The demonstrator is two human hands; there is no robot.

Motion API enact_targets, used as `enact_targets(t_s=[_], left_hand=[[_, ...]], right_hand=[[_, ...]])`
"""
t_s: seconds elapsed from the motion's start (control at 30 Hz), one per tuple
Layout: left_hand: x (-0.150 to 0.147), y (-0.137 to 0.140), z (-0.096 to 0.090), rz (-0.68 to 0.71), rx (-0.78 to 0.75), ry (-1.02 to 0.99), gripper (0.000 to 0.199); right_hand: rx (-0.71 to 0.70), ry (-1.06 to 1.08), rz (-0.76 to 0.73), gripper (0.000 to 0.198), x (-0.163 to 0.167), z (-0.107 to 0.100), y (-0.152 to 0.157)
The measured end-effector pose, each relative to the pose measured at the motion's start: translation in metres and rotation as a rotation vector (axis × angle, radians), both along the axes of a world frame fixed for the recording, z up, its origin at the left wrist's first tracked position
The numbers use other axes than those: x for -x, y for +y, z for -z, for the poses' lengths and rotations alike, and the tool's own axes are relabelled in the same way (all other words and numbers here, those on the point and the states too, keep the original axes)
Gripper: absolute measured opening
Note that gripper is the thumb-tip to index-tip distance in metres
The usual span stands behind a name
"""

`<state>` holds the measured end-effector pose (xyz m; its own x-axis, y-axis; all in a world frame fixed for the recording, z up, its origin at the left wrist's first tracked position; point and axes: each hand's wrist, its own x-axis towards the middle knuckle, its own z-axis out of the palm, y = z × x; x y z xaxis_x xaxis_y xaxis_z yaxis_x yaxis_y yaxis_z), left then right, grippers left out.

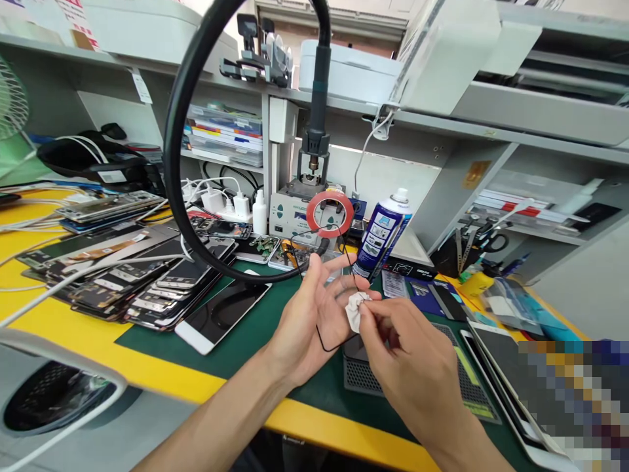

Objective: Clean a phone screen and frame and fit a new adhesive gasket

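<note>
My left hand (319, 308) is held palm up over the green mat, its fingers curled around a thin black rectangular frame (324, 349), like a phone bezel. Part of that frame is hidden by my hands. My right hand (415, 357) pinches a crumpled white tissue (354, 313) between thumb and fingers, close to the left fingers and the frame's right side. Whether the tissue touches the frame I cannot tell. Below the hands is a dark perforated pad (361, 375), partly covered by my right hand.
A black looped hose (173, 131) arches at centre left. Behind my hands stand a red tape roll (313, 208) and a blue spray can (379, 239). Phone screens (162, 288) are stacked left, near a white phone (221, 314). White-edged panels (496, 380) lie right.
</note>
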<state>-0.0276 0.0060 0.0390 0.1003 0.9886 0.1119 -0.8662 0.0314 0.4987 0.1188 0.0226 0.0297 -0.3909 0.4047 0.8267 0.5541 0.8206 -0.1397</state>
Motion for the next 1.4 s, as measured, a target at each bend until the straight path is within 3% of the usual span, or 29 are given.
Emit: enact_targets(t_s=[0.23, 0.4, 0.5, 0.6, 0.77, 0.93, 1.07, 1.23, 1.4], left_hand=[[0.002, -0.001, -0.002, 0.017, 0.006, 0.000, 0.052], [0.002, -0.001, -0.003, 0.028, -0.005, -0.026, 0.053], [0.002, -0.001, -0.002, 0.034, -0.009, -0.031, 0.054], [0.002, -0.001, -0.002, 0.048, 0.000, -0.060, 0.055], [0.004, -0.002, -0.001, 0.068, 0.001, -0.038, 0.054], [0.004, -0.001, 0.000, 0.037, 0.015, 0.014, 0.053], [0.001, -0.002, -0.001, 0.010, -0.005, 0.031, 0.052], [-0.001, -0.006, -0.005, -0.077, 0.009, 0.137, 0.053], [0.006, -0.020, -0.002, -0.219, 0.166, 0.229, 0.052]], right_hand=[[0.114, 0.190, 0.124, 0.007, -0.007, -0.011, -0.011], [-0.148, 0.138, 0.292, 0.006, -0.020, -0.016, -0.012], [-0.266, 0.114, 0.356, 0.016, -0.024, -0.018, -0.012], [-0.254, 0.029, 0.249, 0.013, -0.017, -0.018, -0.016], [-0.050, -0.040, -0.079, 0.008, 0.008, -0.004, -0.025], [0.007, -0.032, -0.025, 0.020, 0.019, 0.006, -0.025], [-0.083, -0.014, -0.053, 0.009, 0.021, 0.007, -0.025], [-0.068, 0.054, -0.046, 0.008, 0.038, 0.021, -0.037], [-0.048, 0.232, 0.011, 0.009, 0.066, 0.038, -0.045]])
